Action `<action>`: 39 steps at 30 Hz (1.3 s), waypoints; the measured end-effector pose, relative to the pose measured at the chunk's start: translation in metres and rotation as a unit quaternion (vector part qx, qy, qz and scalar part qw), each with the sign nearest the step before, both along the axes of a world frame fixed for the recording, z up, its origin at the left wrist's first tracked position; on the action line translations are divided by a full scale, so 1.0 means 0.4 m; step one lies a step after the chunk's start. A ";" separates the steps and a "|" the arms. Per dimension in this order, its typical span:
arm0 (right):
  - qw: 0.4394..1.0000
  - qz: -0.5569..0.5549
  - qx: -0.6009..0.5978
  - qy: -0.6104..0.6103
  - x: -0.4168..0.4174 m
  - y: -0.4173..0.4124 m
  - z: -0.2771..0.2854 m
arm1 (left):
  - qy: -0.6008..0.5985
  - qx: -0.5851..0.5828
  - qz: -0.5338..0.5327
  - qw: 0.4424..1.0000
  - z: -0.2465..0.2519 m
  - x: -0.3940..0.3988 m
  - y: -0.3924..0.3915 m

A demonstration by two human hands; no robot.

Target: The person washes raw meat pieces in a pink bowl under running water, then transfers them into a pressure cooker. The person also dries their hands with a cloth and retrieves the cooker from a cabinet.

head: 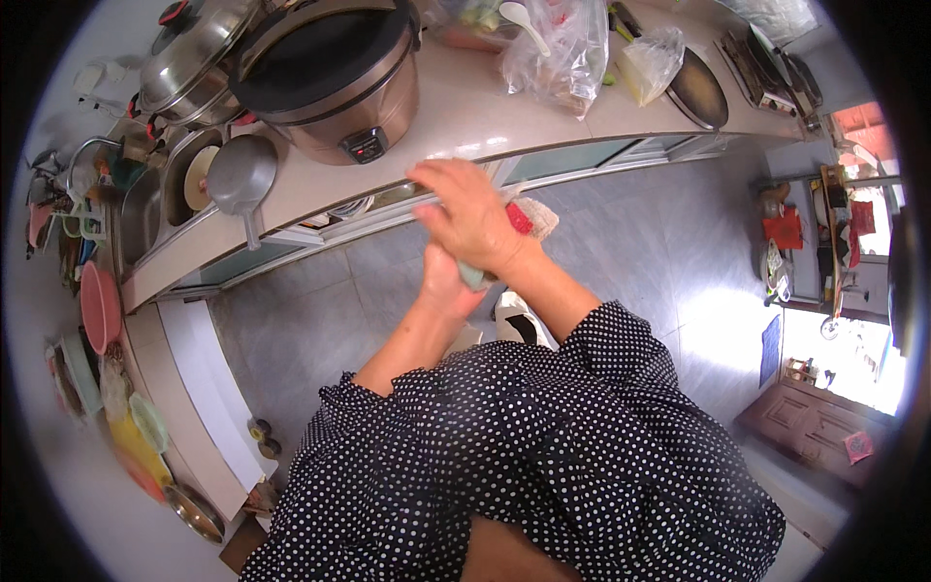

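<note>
My right hand (469,214) lies across my left hand in front of the counter edge, its thumb and fingers spread. Below it, my left hand (445,280) is mostly covered, and its fingers cannot be seen. A cloth (542,218) with red, beige and pale green parts is bunched between the two hands. Its beige and red end sticks out past the right hand, and a green part shows near the left palm. Nearest to the hands on the counter stands a large brown electric cooker (342,120) with a black lid and a lit red display.
On the counter (465,102) sit a steel steamer pot (196,65), an upturned grey pan (244,174) beside the sink (142,214), plastic bags (560,58) with a white spoon (525,25), and a dark round pan (700,91). A pink basin (100,305) stands at left.
</note>
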State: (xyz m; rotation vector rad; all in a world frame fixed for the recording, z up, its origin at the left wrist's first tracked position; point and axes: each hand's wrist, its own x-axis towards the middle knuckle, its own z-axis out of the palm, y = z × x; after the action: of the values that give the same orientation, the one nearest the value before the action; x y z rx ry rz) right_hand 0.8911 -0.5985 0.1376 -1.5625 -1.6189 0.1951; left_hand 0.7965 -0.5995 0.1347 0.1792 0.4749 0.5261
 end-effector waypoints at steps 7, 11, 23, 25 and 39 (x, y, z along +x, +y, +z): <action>0.980 0.158 -0.095 -0.072 -0.075 -0.114 0.001 | -0.012 -0.021 0.026 0.999 -0.063 -0.054 0.027; 0.975 0.153 -0.145 -0.065 -0.005 -0.197 -0.039 | 0.005 -0.031 -0.005 0.999 -0.067 -0.031 0.039; 0.987 0.060 -0.150 -0.020 0.016 -0.216 -0.079 | -0.023 -0.021 -0.016 0.999 -0.094 0.019 0.045; 0.979 0.105 -0.175 -0.008 0.035 -0.258 -0.064 | -0.038 -0.006 -0.019 0.999 -0.109 0.012 0.044; 0.563 -0.036 -0.071 0.822 0.011 -0.262 -0.114 | 0.137 0.129 -0.086 0.978 -0.020 0.023 -0.025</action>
State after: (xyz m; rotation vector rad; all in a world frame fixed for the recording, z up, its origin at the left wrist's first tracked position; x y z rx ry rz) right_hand 0.8954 -0.7035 0.0921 -0.7518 0.0313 1.2959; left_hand 0.8057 -0.6094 0.1267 0.5420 0.6519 0.3921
